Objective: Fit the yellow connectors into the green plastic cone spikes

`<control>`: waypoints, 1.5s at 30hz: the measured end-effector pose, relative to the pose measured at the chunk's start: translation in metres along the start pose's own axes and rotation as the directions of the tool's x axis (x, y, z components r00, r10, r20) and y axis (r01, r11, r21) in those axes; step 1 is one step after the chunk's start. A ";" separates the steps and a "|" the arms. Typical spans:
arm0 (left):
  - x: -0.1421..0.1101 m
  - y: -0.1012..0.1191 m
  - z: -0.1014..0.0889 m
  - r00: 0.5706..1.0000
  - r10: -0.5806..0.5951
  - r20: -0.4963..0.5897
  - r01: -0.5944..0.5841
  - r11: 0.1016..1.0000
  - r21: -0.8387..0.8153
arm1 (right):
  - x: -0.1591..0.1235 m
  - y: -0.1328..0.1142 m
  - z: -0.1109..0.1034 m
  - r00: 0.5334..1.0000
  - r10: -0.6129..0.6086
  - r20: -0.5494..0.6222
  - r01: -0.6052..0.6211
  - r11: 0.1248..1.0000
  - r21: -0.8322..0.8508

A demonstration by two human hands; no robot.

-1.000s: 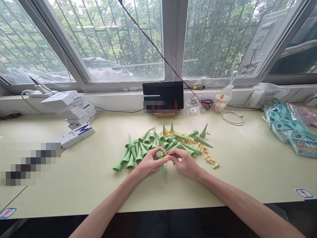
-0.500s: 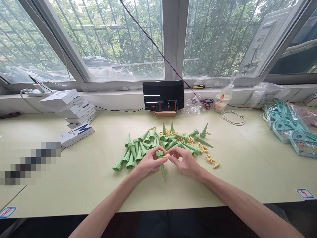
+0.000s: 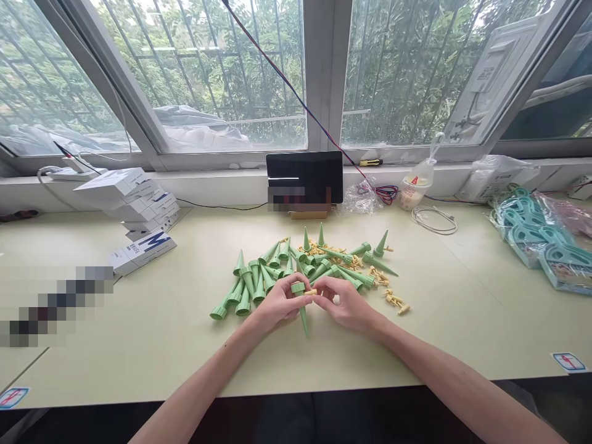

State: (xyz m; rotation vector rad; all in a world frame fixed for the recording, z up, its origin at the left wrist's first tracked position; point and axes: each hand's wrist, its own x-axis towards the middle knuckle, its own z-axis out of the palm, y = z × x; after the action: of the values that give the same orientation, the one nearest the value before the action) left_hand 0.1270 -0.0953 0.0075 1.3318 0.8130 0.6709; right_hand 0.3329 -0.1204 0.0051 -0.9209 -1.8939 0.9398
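Note:
My left hand (image 3: 283, 300) is closed around a green plant watering spike (image 3: 303, 322), its ribbed collar up and its tip pointing down toward me. A small yellow valve (image 3: 309, 292) sticks out sideways from just under the collar, and my right hand (image 3: 341, 300) pinches its outer end. How deep the valve sits in the spike is hidden by my fingers. Beyond my hands lies a heap of green spikes (image 3: 248, 279), several on their sides and a few standing point up. Loose yellow valves (image 3: 394, 300) are scattered among them and to the right.
A dark screen (image 3: 305, 176) stands at the back against the window ledge. White boxes (image 3: 134, 200) are stacked at the left. Toward the right are a bagged cup (image 3: 415, 188), a coiled white cable (image 3: 435, 221) and bagged teal plastic items (image 3: 531, 231).
My right fingertips have shifted slightly on the yellow valve, and more of it shows. My left hand and the spike stay almost where they were.

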 end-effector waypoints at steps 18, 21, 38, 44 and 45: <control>0.000 0.000 0.000 1.000 -0.009 -0.007 0.009 1.000 -0.025 | -0.001 0.000 0.000 1.000 0.003 0.009 -0.003 1.000 -0.002; -0.001 0.001 0.000 1.000 -0.016 -0.002 0.016 1.000 -0.017 | 0.000 -0.001 0.000 1.000 0.005 0.014 -0.005 1.000 -0.002; -0.001 0.001 -0.001 1.000 -0.014 -0.011 0.014 1.000 -0.018 | -0.001 0.003 0.000 1.000 -0.020 0.003 0.020 1.000 -0.013; 0.000 0.000 -0.001 1.000 -0.021 -0.019 0.020 0.999 -0.029 | -0.002 0.005 0.001 1.000 -0.020 0.000 0.020 1.000 -0.022; 0.000 0.000 -0.001 1.000 -0.021 -0.019 0.020 0.999 -0.028 | -0.002 0.005 0.001 1.000 -0.022 -0.002 0.022 1.000 -0.022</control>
State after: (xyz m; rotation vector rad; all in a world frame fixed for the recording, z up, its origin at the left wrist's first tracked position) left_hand 0.1264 -0.0948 0.0075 1.2924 0.8294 0.6773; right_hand 0.3343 -0.1198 -0.0002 -0.9125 -1.9122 0.9058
